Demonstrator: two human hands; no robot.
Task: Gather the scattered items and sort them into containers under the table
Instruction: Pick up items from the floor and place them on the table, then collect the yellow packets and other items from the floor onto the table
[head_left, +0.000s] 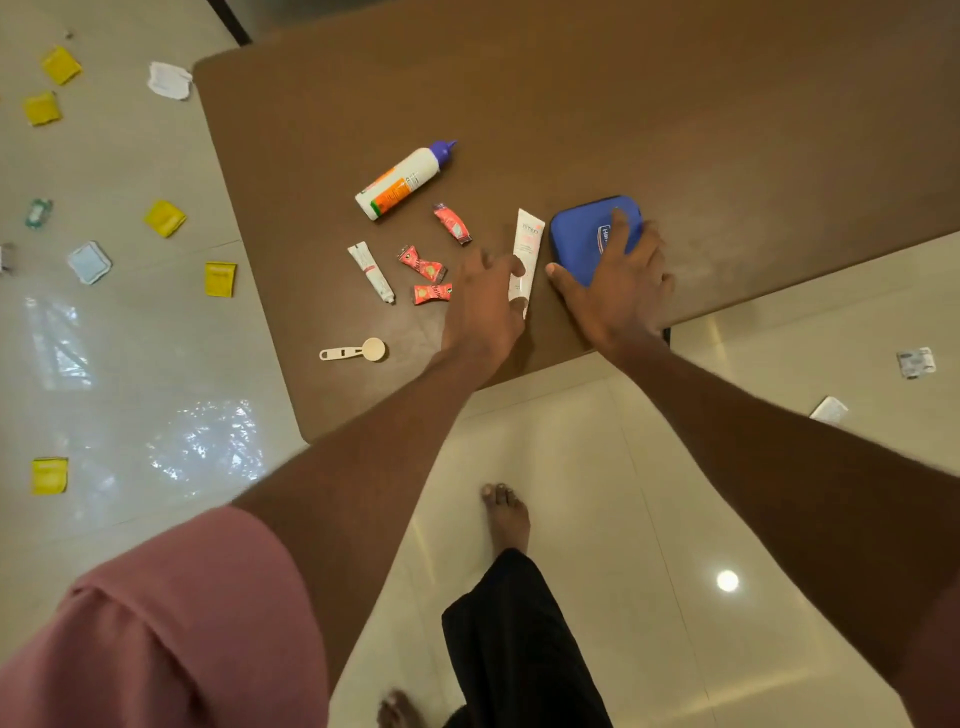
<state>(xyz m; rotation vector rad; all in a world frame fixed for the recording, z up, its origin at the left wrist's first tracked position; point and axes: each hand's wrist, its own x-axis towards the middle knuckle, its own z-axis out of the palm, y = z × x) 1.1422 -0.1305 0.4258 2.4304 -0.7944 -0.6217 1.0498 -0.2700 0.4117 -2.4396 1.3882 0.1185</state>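
Right hand (621, 283) spread flat on blue pouch (587, 234) nr table's (675, 130) near edge; left hand (483, 306) just beside, fingers loose over white tube (527, 254), grip unclear. Tube's long axis runs away from body, lying btwn both hands, left nearer. Brown tabletop, glossy tile floor (571, 467) w/ yellow packets (165, 218) scattered; no containers in view.

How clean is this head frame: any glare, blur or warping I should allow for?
Head view: glare patches on the floor left of the table, plus a lamp spot lower right; left hand slightly motion-blurred; wide-angle bends the table edges; bottle reads sharp.
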